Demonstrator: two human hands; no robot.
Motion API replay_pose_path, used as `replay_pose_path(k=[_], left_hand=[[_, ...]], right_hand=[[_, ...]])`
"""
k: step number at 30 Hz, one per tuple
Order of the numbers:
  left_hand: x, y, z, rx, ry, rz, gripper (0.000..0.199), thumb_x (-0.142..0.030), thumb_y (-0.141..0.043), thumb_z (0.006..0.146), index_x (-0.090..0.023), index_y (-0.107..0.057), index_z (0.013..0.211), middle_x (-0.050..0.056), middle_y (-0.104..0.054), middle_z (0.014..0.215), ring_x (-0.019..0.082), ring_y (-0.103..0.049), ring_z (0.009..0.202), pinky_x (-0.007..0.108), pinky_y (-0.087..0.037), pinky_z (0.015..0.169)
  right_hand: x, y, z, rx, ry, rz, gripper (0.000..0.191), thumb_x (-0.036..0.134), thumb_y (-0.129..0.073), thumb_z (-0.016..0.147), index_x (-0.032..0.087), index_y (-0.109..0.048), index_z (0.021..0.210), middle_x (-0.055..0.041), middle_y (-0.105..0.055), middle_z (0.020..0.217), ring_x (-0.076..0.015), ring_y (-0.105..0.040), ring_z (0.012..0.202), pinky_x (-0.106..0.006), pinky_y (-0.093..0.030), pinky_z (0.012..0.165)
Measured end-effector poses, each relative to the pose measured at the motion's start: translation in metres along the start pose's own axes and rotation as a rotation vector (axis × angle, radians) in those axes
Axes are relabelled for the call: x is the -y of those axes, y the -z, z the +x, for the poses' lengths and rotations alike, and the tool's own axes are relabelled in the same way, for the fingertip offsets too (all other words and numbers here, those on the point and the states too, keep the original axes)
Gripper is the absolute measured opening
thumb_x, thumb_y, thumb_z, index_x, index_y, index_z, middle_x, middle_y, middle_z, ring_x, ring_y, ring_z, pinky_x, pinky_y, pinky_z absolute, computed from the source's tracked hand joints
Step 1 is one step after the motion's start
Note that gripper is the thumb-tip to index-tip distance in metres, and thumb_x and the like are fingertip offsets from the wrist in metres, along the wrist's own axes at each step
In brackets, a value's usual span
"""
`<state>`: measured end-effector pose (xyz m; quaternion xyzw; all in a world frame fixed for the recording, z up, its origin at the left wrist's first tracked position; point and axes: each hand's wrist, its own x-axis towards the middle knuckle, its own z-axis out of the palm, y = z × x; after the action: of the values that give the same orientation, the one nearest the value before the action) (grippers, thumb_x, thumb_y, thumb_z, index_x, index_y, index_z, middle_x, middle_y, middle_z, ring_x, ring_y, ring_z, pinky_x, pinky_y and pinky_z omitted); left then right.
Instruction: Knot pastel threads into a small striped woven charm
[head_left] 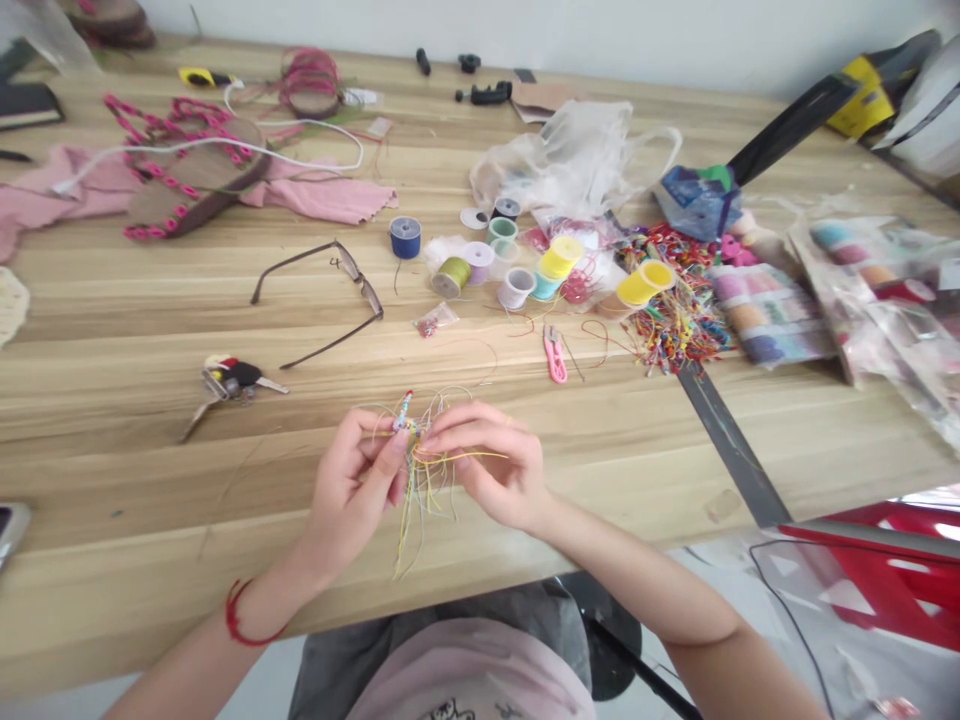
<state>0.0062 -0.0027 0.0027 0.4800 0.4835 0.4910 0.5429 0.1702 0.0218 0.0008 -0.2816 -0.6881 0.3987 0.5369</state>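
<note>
Pinched between the thumb and fingers of the left hand (364, 470), to the left of the pink snips (556, 357) and on their near side: the beaded thread piece (403, 423), full of loose hanging threads (409, 500). Better to draw gently and evenly the yellow thread (482, 455), pinched in the fingers of the right hand (491, 460), also to the left of the snips, without disturbing the beads (406, 404). Good also to separate first these hanging threads, so as not to catch them under the yellow one.

The wood-grained table (150, 500) bears eyeglasses (370, 297), keys (238, 378), pink snips (555, 358) — and, farther back, a blue thread spool (406, 240).
</note>
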Motion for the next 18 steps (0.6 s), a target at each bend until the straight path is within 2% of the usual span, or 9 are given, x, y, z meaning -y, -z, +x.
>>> replay_pose_path(k=[4,12,18], left_hand=[[0.001,0.001,-0.001,0.004,0.003,0.001,0.017,-0.035,-0.061,0.091,-0.022,-0.05,0.086,-0.009,-0.053,0.045,0.005,-0.043,0.034,0.013,-0.032,0.034],[0.002,0.001,-0.001,0.015,-0.013,0.011,0.014,-0.032,-0.059,0.092,-0.023,-0.05,0.088,-0.01,-0.052,0.045,0.004,-0.043,0.035,0.011,-0.033,0.036],[0.002,0.002,-0.002,0.024,-0.013,0.021,0.013,-0.031,-0.058,0.093,-0.023,-0.05,0.088,-0.01,-0.052,0.046,0.004,-0.043,0.035,0.01,-0.033,0.037]], right_hand=[[0.001,0.0,0.0,-0.015,-0.004,0.01,0.028,0.008,-0.05,0.084,0.023,-0.073,0.092,-0.005,-0.073,0.091,-0.0165,-0.07,0.084,-0.032,-0.061,0.074],[-0.005,-0.002,0.001,-0.175,-0.004,0.01,0.025,0.005,-0.062,0.083,0.025,-0.074,0.092,-0.0027,-0.072,0.089,-0.0151,-0.069,0.084,-0.032,-0.06,0.076],[-0.009,-0.004,0.0,-0.167,-0.094,-0.009,0.02,0.008,-0.072,0.079,0.025,-0.075,0.087,-0.0011,-0.072,0.086,-0.0138,-0.068,0.082,-0.031,-0.058,0.077]])
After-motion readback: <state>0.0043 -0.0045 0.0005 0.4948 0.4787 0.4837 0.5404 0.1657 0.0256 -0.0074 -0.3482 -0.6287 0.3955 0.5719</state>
